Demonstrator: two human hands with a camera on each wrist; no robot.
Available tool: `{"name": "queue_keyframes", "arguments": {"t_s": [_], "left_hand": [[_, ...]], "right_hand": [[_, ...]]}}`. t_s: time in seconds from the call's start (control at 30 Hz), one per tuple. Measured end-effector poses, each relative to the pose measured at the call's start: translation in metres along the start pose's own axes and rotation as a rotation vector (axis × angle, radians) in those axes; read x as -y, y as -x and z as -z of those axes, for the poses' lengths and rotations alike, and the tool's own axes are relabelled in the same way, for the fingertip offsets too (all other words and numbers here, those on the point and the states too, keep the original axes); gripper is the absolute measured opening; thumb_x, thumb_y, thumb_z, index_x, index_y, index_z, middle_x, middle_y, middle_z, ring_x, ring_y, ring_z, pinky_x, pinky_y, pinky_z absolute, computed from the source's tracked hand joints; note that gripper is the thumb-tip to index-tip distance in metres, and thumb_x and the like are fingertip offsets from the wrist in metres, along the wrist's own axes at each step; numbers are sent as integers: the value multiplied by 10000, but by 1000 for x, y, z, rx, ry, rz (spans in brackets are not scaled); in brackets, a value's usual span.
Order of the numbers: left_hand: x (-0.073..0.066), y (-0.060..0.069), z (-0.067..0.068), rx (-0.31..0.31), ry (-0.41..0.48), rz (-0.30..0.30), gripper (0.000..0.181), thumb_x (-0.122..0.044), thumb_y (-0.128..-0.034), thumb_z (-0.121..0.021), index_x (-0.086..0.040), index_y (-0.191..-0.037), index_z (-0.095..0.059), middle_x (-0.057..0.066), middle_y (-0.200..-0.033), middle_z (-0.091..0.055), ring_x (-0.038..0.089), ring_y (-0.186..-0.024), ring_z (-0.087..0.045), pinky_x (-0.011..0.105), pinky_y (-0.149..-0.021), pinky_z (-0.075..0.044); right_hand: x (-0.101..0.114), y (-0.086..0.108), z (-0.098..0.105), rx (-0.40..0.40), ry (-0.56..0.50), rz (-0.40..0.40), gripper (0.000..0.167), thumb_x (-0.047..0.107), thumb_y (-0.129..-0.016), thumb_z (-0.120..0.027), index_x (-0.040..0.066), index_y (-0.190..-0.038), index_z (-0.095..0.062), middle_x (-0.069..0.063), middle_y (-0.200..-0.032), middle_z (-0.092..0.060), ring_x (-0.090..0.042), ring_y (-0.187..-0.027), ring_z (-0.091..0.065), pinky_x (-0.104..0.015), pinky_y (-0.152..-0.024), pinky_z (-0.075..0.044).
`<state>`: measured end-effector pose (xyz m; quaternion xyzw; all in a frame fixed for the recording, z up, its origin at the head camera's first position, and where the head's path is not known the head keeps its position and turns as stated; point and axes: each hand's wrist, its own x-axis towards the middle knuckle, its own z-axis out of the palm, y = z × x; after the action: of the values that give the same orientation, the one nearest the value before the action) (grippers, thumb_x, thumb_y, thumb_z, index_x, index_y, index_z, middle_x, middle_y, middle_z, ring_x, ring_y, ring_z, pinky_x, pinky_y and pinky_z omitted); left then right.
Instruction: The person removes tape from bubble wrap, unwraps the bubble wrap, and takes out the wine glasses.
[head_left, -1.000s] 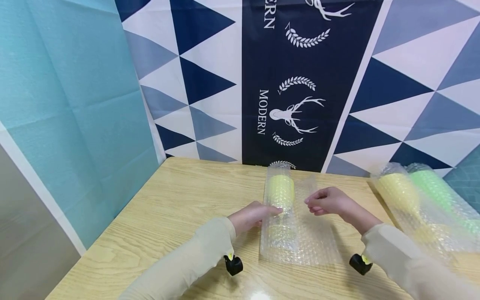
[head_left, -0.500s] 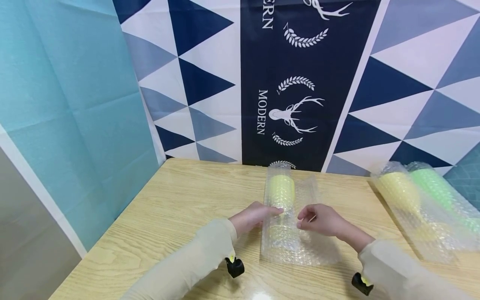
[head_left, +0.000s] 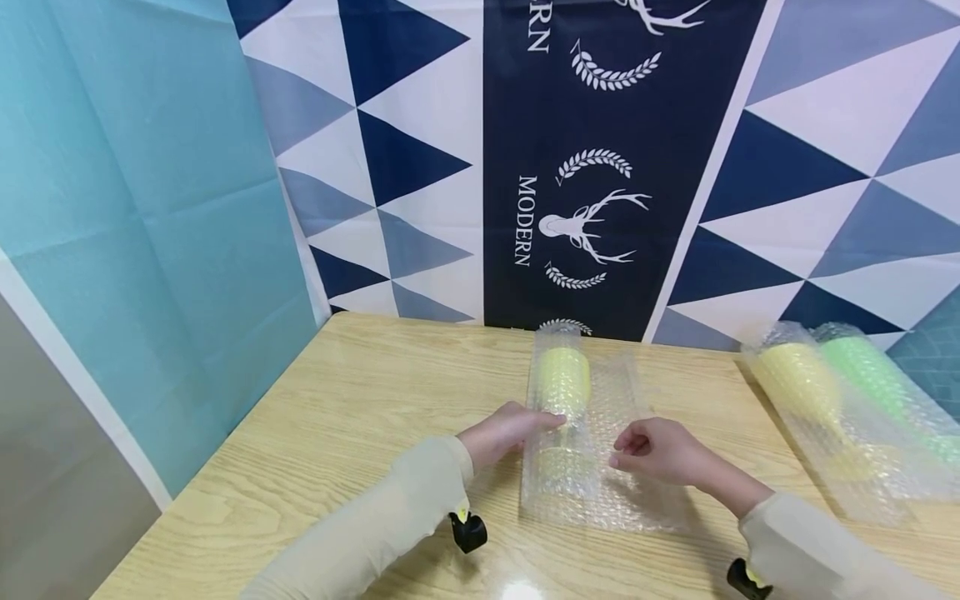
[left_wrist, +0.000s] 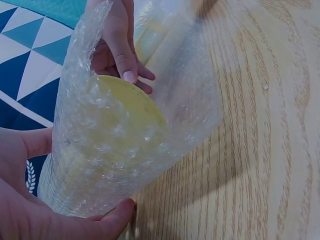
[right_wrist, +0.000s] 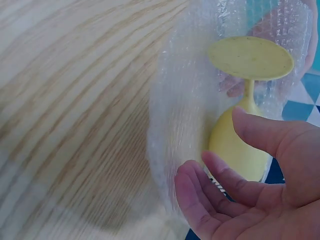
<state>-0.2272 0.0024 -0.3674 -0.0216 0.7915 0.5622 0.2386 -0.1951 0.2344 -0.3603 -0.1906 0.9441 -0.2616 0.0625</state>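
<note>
A yellow goblet lies on its side in bubble wrap, its foot toward the person. In the right wrist view, the goblet's round foot and stem show. My left hand grips the wrapped goblet from the left around its middle, thumb on top. In the left wrist view, the left hand curves around the wrapped roll. My right hand hovers over the loose flap at the right. Its fingers are loosely bent, and the right wrist view shows thumb and fingers apart with nothing between them.
At the table's right side lie a bubble-wrapped yellow goblet and a bubble-wrapped green object, side by side. The wooden table meets a patterned cloth wall at the back and a teal cloth at the left.
My right hand came toward the person and left to the goblet's edge, then drew back slightly right. The left hand keeps its grip, and the goblet has not moved.
</note>
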Motion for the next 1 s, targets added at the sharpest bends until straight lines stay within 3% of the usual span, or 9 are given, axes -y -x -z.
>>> {"name": "queue_keyframes", "arguments": {"t_s": [0.3,0.4,0.53,0.63,0.77,0.87,1.0], "left_hand": [[-2,2,3,-24,-16,-6,639,-385,-820,-711,40,-1259,-522,91,-1174,-601,177,-1034,-561,395,-1036,-429],[-2,4,1,-68,-37,-20,686,-386,-808,-723,60,-1277,-496,129,-1206,-582,220,-1066,-557,421,-1040,-428],[-2,8,-6,-176,-104,-76,805,-381,-774,-754,91,-1333,-417,225,-1339,-501,341,-1202,-519,490,-1069,-417],[-3,10,-12,-263,-193,-160,842,-357,-747,-781,94,-1338,-387,246,-1329,-477,367,-1182,-517,488,-1030,-452],[-4,11,-16,-329,-392,-332,822,-321,-773,-768,63,-1375,-359,199,-1318,-465,305,-1184,-487,415,-1021,-467],[-7,11,-14,-327,-555,-447,832,-307,-818,-727,13,-1450,-291,157,-1427,-407,272,-1307,-406,358,-1108,-407],[-14,9,-6,-273,-785,-587,798,-270,-836,-697,-20,-1469,-280,116,-1485,-386,242,-1367,-368,314,-1158,-348]], "right_hand": [[-11,6,3,37,-11,36,271,262,-817,-741,27,-931,-667,-4,-860,-664,-12,-745,-567,-182,-655,-505],[-15,8,1,49,-1,88,315,226,-772,-782,9,-963,-657,-26,-897,-662,-36,-783,-576,-201,-676,-521],[-17,14,-5,39,44,126,424,220,-675,-849,32,-995,-644,-33,-932,-631,-73,-821,-543,-218,-684,-490],[-17,17,-10,46,74,107,508,248,-613,-886,63,-1015,-637,-25,-940,-594,-98,-830,-509,-213,-672,-449],[-15,18,-15,39,119,110,575,256,-558,-912,70,-1021,-625,-27,-929,-567,-115,-824,-503,-209,-654,-441],[-13,15,-16,22,140,125,590,241,-544,-917,59,-1019,-618,-41,-927,-565,-120,-817,-509,-210,-644,-445],[-11,12,-16,7,142,132,586,221,-534,-917,57,-1009,-617,-45,-921,-561,-120,-809,-510,-213,-638,-447]]}}
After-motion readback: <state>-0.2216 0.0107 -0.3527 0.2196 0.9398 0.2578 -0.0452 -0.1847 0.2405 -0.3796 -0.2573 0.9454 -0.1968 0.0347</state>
